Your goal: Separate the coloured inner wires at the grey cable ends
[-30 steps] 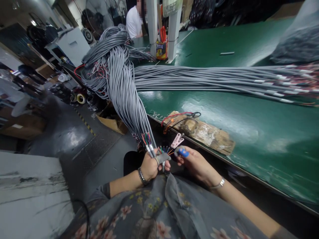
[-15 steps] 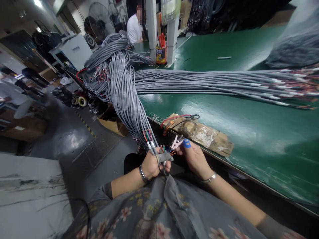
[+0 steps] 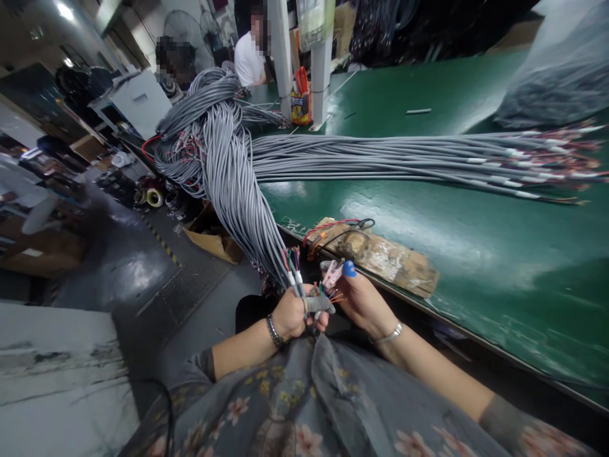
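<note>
My left hand (image 3: pixel 291 314) is closed around the end of a grey cable, with a grey covering over its thumb. Thin coloured wires (image 3: pixel 321 291) fan out of that cable end, orange ones pointing right. Just above the hand, two more stripped cable ends (image 3: pixel 295 270) with white collars stand up from the hanging bundle of grey cables (image 3: pixel 238 178). My right hand (image 3: pixel 368 304) wears a blue cover on its thumb. It pinches a small pale pink tool shaped like a clip (image 3: pixel 332 274), close to the fanned wires. Whether the tool touches a wire cannot be made out.
The green table (image 3: pixel 499 266) carries a long row of grey cables (image 3: pixel 361 155) and a worn wooden board (image 3: pixel 380 257) with red and black leads at its near edge. A cardboard box (image 3: pixel 214 241) stands below on the floor. Another person (image 3: pixel 250 57) is behind the posts.
My right hand has moved slightly left with the pink tool, which now shows more of its broad side. My left hand keeps its grip on the cable. The whole view has shifted a little.
</note>
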The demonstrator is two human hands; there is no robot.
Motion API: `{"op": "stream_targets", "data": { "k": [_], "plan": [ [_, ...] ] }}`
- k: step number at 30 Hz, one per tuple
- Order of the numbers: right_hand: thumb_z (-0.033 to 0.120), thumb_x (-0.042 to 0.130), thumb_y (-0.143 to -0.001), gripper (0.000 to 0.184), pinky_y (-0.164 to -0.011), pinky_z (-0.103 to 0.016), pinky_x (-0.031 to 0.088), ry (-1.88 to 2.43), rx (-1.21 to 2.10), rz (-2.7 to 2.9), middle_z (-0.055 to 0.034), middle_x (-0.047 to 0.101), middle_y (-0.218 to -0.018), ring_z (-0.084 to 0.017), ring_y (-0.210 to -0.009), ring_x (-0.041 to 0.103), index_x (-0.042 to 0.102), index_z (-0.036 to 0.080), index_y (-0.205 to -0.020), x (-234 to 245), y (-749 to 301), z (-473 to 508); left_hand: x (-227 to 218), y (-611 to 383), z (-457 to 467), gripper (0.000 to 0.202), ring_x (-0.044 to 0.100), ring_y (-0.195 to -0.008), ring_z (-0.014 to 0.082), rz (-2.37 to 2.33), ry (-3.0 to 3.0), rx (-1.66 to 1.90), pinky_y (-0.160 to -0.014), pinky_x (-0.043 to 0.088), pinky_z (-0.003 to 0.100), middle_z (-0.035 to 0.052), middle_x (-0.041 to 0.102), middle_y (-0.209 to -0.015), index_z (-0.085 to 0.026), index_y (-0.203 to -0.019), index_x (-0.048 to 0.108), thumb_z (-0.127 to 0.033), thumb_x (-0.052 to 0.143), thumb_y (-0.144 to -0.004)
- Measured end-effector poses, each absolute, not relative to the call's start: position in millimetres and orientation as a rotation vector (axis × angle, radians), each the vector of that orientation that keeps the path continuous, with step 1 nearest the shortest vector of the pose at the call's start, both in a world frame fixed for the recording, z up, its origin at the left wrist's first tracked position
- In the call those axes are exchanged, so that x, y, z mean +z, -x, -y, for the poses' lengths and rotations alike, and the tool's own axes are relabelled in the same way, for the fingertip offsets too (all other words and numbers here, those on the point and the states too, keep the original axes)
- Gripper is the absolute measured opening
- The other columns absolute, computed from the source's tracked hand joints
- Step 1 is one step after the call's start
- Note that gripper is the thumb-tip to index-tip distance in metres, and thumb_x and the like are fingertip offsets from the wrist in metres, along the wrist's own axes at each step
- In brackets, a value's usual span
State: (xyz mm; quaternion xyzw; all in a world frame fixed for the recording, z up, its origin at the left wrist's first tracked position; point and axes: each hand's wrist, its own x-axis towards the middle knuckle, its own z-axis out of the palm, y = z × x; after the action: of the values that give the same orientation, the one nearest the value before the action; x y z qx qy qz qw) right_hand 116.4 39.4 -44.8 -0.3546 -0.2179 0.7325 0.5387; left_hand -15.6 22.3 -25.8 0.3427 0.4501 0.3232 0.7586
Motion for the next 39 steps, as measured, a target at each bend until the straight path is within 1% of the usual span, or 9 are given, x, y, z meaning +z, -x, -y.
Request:
{"op": "stream_targets", "data": {
  "k": [7,11,14,18,24,29,33,36,39],
  "plan": [
    [0.070,0.068,-0.060,0.051,-0.055,-0.027,0.045,0.757,1.870,0.505,-0.0017,0.066,-0.069,-0.014,-0.057,0.055,0.069,0.021,-0.076,-46.3,-122.6,-36.3,-28.1,20.7,-17.1,0.042,0.045,-0.029,0.0086,-0.993,-0.739,0.717,-0.030,0.025,0.019,0.0023,0.056,-0.040,-0.011,-0.056,0.061,-0.048,0.080,-0.048],
    [0.059,0.072,-0.066,0.039,-0.053,-0.025,0.045,0.737,1.841,0.536,-0.0009,0.065,-0.067,-0.013,-0.057,0.053,0.069,0.021,-0.074,-47.2,-123.8,-34.5,-30.3,23.8,-11.2,0.041,0.046,-0.030,0.0082,-1.003,-0.768,0.776,-0.032,0.024,0.019,0.0020,0.056,-0.040,-0.010,-0.058,0.062,-0.047,0.079,-0.052],
    [0.052,0.077,-0.064,0.033,-0.052,-0.024,0.043,0.783,1.751,0.577,0.0007,0.062,-0.063,-0.011,-0.054,0.050,0.069,0.020,-0.072,-47.0,-122.4,-33.7,-28.2,20.9,-9.0,0.040,0.046,-0.031,0.0088,-1.025,-0.761,0.833,-0.033,0.024,0.019,0.0020,0.056,-0.040,-0.011,-0.058,0.062,-0.047,0.077,-0.053],
    [0.058,0.075,-0.063,0.040,-0.052,-0.025,0.044,0.811,1.770,0.568,0.0007,0.060,-0.061,-0.012,-0.054,0.050,0.068,0.019,-0.071,-44.9,-121.8,-32.8,-19.7,13.5,-9.4,0.041,0.047,-0.031,0.0096,-1.060,-0.728,0.866,-0.032,0.022,0.020,0.0019,0.055,-0.040,-0.012,-0.056,0.059,-0.048,0.077,-0.051],
    [0.055,0.073,-0.067,0.037,-0.055,-0.027,0.044,0.854,1.755,0.587,0.0012,0.059,-0.060,-0.013,-0.054,0.051,0.067,0.019,-0.074,-40.9,-122.2,-30.2,-14.8,8.7,-10.4,0.042,0.048,-0.031,0.0099,-1.093,-0.710,0.865,-0.032,0.020,0.019,0.0008,0.054,-0.038,-0.013,-0.055,0.059,-0.050,0.078,-0.047],
    [0.062,0.058,-0.077,0.042,-0.057,-0.031,0.042,0.984,1.470,0.792,-0.0015,0.059,-0.061,-0.017,-0.057,0.049,0.065,0.023,-0.067,-45.9,-121.2,-26.5,-17.7,8.2,-10.7,0.040,0.049,-0.031,0.0097,-1.104,-0.710,0.884,-0.032,0.019,0.019,0.0015,0.055,-0.039,-0.013,-0.055,0.059,-0.048,0.077,-0.049],
    [0.068,0.060,-0.070,0.046,-0.059,-0.032,0.045,0.865,1.642,0.725,-0.0017,0.061,-0.064,-0.018,-0.058,0.053,0.068,0.023,-0.072,-51.7,-119.8,-31.4,-17.8,7.9,-10.9,0.041,0.047,-0.031,0.0092,-1.106,-0.704,0.880,-0.033,0.021,0.019,0.0012,0.055,-0.039,-0.013,-0.055,0.058,-0.048,0.077,-0.048],
    [0.065,0.068,-0.066,0.044,-0.060,-0.031,0.047,0.783,1.739,0.610,-0.0011,0.065,-0.068,-0.016,-0.060,0.055,0.070,0.022,-0.077,-53.9,-118.4,-36.7,-19.1,7.9,-11.1,0.042,0.047,-0.031,0.0095,-1.106,-0.694,0.889,-0.033,0.021,0.019,0.0005,0.053,-0.038,-0.014,-0.054,0.056,-0.049,0.077,-0.048],
    [0.061,0.071,-0.065,0.040,-0.060,-0.028,0.047,0.758,1.720,0.543,-0.0006,0.066,-0.068,-0.015,-0.061,0.056,0.070,0.022,-0.074,-54.4,-116.6,-38.7,-21.9,8.2,-11.4,0.042,0.047,-0.031,0.0094,-1.112,-0.706,0.885,-0.033,0.020,0.019,0.0005,0.054,-0.039,-0.014,-0.055,0.056,-0.050,0.077,-0.049]
  ]
}}
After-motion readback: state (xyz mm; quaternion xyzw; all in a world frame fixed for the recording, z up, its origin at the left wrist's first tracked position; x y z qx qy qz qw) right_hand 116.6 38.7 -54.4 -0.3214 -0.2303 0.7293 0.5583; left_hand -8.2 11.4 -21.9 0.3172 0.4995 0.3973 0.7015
